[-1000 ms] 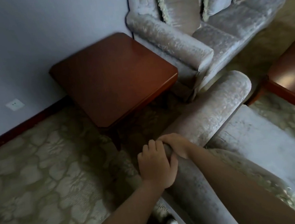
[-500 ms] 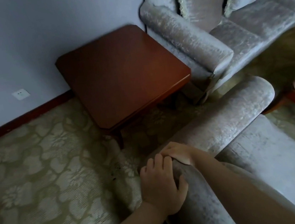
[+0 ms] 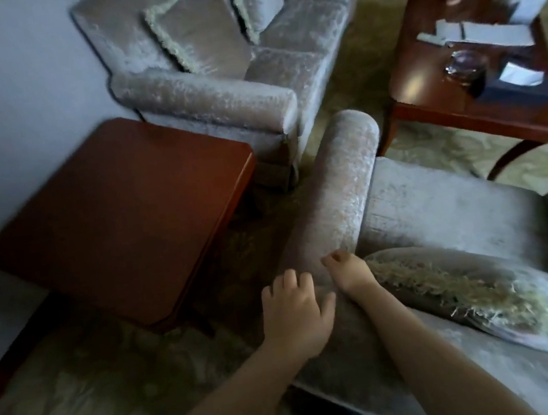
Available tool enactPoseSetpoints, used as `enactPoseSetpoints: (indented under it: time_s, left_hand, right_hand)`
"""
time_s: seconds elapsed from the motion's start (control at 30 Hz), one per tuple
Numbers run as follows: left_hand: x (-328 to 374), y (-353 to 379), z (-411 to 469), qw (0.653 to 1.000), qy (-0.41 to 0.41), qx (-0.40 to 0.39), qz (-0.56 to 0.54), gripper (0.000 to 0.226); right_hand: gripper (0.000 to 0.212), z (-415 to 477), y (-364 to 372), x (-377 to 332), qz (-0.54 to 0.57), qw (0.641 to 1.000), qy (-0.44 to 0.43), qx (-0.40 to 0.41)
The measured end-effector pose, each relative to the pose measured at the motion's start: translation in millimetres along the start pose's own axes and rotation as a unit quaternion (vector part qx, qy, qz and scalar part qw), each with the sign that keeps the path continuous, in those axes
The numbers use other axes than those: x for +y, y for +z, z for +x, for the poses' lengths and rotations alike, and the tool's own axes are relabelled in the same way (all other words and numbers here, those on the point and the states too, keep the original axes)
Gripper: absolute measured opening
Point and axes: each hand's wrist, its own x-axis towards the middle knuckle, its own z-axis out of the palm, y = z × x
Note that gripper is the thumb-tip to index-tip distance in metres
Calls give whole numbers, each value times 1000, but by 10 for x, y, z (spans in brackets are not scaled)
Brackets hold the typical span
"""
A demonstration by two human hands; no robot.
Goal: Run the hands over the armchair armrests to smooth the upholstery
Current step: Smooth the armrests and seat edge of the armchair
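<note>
A rolled grey velvet armrest (image 3: 343, 192) of the near armchair runs from the lower middle up toward the centre. My left hand (image 3: 295, 311) lies on its outer left side, palm down, fingers draped over the curve. My right hand (image 3: 349, 272) rests on the armrest's top, close to the seat side, its fingers bent down over the fabric. Both hands sit side by side near the armrest's back end. The armchair seat (image 3: 438, 208) spreads to the right.
A dark red side table (image 3: 122, 219) stands left of the armrest. A grey sofa (image 3: 217, 93) with fringed cushions is beyond. A coffee table (image 3: 468, 56) with papers and a glass ashtray is at upper right. A fringed cushion (image 3: 476, 296) lies on the armchair.
The view has swung right, bringing the coffee table and the seat into sight. Both hands stay on the armrest, with the right hand now further toward the seat side.
</note>
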Motion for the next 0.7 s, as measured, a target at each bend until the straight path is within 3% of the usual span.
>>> enactPoseSetpoints:
  time_s: [0.17,0.33,0.5,0.57,0.7]
  left_hand:
    - [-96,-86,560,998,42,-16,35,46]
    - [-330,-105,1131,993,91,-11,73,49]
    - [-395,9,1546,980,87,-128,121,54]
    - [-276,128,1752,965,130,-175,143,56]
    - [107,513,2233,910,274,-251,186,58]
  right_hand:
    - [49,116,40,-67,86,990,92,58]
    - [51,385,219,-103,101,986,115,69]
    - [55,497,373,-54,77,991,108,35]
    - [55,553,396,-38,48,995,85,15]
    - [46,676,366,56,58,982,123,133]
